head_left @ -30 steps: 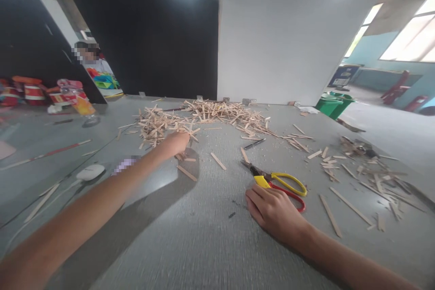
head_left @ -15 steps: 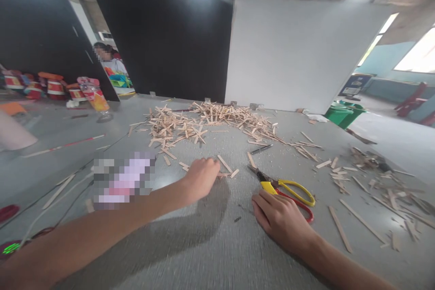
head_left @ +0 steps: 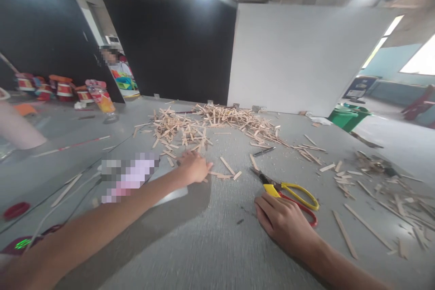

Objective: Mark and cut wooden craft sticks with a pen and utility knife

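My left hand [head_left: 193, 166] is stretched forward over the grey table, its fingers apart at the near edge of a heap of thin wooden sticks [head_left: 170, 123]. Small stick pieces [head_left: 222, 176] lie just right of it. My right hand [head_left: 280, 213] rests on the table with its fingers bent against the yellow part of a pair of scissors [head_left: 271, 190]. The scissors have one yellow and one red handle loop, and their dark blades point away to the left. Whether the right fingers grip them is partly hidden.
A pen [head_left: 264, 151] lies beyond the scissors. More sticks [head_left: 367, 224] are scattered at right. A plastic bottle [head_left: 103, 101], cables and a red ring [head_left: 16, 210] are at left. Black and grey panels [head_left: 288, 59] stand behind; a person [head_left: 118, 65] shows through a gap.
My left hand has moved left and slightly forward toward the stick heap, and its fingers have spread. My right hand stays by the scissors. The view has shifted slightly.
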### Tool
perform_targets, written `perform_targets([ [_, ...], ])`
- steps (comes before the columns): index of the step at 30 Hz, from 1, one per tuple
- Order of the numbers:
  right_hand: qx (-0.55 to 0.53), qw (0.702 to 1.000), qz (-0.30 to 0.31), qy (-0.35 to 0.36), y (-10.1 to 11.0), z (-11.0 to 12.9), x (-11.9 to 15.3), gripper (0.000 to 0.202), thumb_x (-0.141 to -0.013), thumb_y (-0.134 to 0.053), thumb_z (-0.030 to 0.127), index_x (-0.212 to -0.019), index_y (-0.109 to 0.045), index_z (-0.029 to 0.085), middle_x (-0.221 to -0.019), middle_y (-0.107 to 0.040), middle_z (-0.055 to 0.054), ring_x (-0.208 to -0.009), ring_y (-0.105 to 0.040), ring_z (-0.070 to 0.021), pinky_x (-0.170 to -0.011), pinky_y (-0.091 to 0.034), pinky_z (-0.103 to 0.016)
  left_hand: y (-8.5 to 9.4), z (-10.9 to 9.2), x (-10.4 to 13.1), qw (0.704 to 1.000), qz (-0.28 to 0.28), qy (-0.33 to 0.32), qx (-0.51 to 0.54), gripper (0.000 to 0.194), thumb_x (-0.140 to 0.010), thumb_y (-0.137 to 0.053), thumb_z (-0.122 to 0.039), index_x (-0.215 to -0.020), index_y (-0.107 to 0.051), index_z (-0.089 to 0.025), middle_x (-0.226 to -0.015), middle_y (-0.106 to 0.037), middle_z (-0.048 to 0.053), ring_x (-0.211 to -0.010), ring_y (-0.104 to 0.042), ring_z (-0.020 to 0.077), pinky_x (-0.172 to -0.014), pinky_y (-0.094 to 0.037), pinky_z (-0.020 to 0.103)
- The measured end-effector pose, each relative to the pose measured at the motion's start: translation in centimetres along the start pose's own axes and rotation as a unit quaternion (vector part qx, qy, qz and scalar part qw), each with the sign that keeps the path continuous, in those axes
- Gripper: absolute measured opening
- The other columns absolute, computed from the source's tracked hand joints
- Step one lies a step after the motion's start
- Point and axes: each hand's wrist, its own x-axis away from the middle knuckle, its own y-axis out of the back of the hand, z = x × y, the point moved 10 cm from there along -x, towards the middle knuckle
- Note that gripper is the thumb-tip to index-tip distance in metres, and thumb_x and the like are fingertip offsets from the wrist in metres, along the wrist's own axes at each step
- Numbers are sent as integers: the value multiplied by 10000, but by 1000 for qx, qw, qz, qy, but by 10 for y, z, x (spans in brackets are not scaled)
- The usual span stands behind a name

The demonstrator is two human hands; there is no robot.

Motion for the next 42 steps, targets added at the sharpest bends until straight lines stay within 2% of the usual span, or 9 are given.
perform_targets([
  [4, 2, 1000, -4, -2, 0, 0, 0, 356, -1110, -359, 185, -855, -607, 196, -776, -632, -21, -608, -610, -183, -601, -360, -343, -18, -20, 21, 999, 17, 27, -26, 383, -1011, -679, -374, -1320, -631, -154, -1328, -648, 135, -1127, -676, 270, -946, -590, 473],
  [7, 1, 1000, -2, -2, 1, 0, 0, 353, -1103, -365, 176, -850, -610, 198, -775, -635, -20, -602, -609, -180, -598, -364, -342, -11, -20, 17, 999, 18, 23, -40, 364, -1013, -678, -366, -1302, -637, -150, -1287, -664, 125, -1080, -689, 253, -916, -601, 449],
  [9, 1, 1000, -2, -2, 2, 0, 0, 354, -1102, -363, 174, -848, -608, 197, -776, -634, -21, -601, -610, -179, -597, -365, -341, 1, -6, 5, 998, 12, 36, -50, 367, -1010, -682, -360, -1307, -633, -151, -1290, -662, 120, -1084, -689, 255, -913, -603, 455],
  [14, 1, 1000, -4, -1, 2, 0, 0, 351, -1102, -361, 169, -836, -588, 200, -773, -625, -18, -598, -614, -174, -595, -360, -334, 31, 55, -33, 993, -7, 95, -67, 395, -1002, -694, -352, -1331, -626, -144, -1346, -635, 146, -1141, -671, 274, -953, -589, 463],
  [17, 0, 1000, -1, 0, 1, 0, -1, 333, -1092, -375, 153, -841, -588, 200, -783, -633, -19, -602, -621, -174, -598, -368, -333, 38, 84, -43, 990, -16, 118, -74, 389, -1007, -685, -357, -1344, -617, -174, -1352, -635, 120, -1143, -670, 273, -949, -591, 480],
  [21, -4, 1000, 1, -4, 0, -1, 0, 301, -1086, -400, 156, -869, -604, 197, -800, -641, -24, -624, -635, -183, -605, -386, -333, 39, 102, -47, 990, -23, 113, -85, 369, -1011, -681, -358, -1326, -627, -174, -1326, -649, 111, -1123, -678, 265, -936, -596, 470],
  [28, -9, 1000, 4, -6, 0, -1, 2, 279, -1075, -421, 149, -880, -616, 191, -804, -642, -27, -628, -633, -182, -600, -398, -327, 46, 89, -52, 992, -83, 46, -86, 366, -1012, -678, -352, -1326, -630, -171, -1352, -637, 123, -1150, -667, 272, -961, -585, 482],
  [34, -4, 1000, 5, -7, -1, -1, 0, 289, -1078, -411, 147, -872, -609, 195, -800, -632, -22, -628, -635, -188, -601, -395, -338, 40, 68, -58, 994, -69, -51, -66, 338, -1022, -663, -354, -1309, -639, -178, -1332, -649, 113, -1125, -675, 258, -950, -590, 471],
  [42, 1, 1000, 13, -6, -2, -1, 1, 313, -1094, -389, 166, -860, -594, 199, -804, -633, -20, -627, -634, -185, -608, -382, -339, 28, 70, -55, 996, -42, -36, -64, 342, -1017, -672, -355, -1304, -638, -172, -1302, -659, 112, -1090, -687, 250, -916, -602, 445],
])
